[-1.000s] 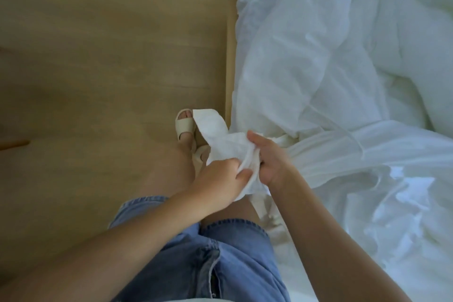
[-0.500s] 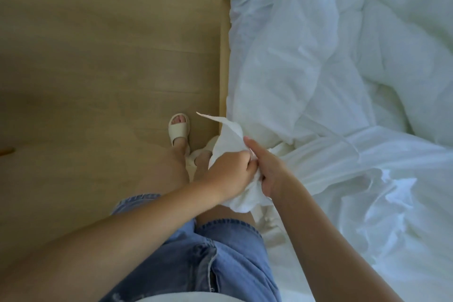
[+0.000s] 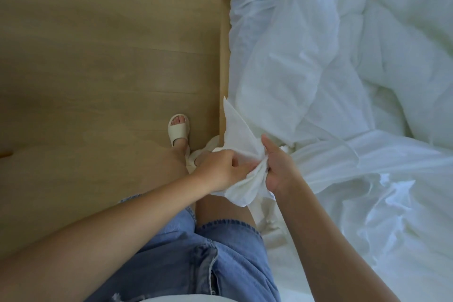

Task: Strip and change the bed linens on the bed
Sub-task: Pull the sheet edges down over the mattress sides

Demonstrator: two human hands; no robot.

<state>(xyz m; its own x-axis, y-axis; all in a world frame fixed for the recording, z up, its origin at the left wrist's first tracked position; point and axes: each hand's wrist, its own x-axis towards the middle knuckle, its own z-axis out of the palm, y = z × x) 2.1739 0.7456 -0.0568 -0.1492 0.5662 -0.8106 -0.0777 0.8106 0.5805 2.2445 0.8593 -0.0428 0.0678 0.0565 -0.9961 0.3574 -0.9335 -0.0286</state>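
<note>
at the centre of the frame, a little below the middle, both hands meet on a bunched corner of the white cover [image 3: 241,144]. the left hand [image 3: 220,170] comes in from the lower left with its fingers curled into the cloth, gripping it. the right hand [image 3: 279,169] comes in from the lower right, thumb up, fingers closed round the same bunch from the other side. the hands are nearly touching, with only the gathered cloth between them. a pointed flap of the cover stands up above the knuckles, and a fold hangs below them over the bare thigh. from the right hand the cover runs off to the right across the bed [image 3: 223,68], crumpled beside the puffy white duvet [image 3: 404,56] in the upper right. a pale wooden floor [image 3: 98,44] fills the left half; a cream slipper [image 3: 178,130] stands on it left of the bed's edge. blue denim shorts [image 3: 228,252] show at the bottom.
</note>
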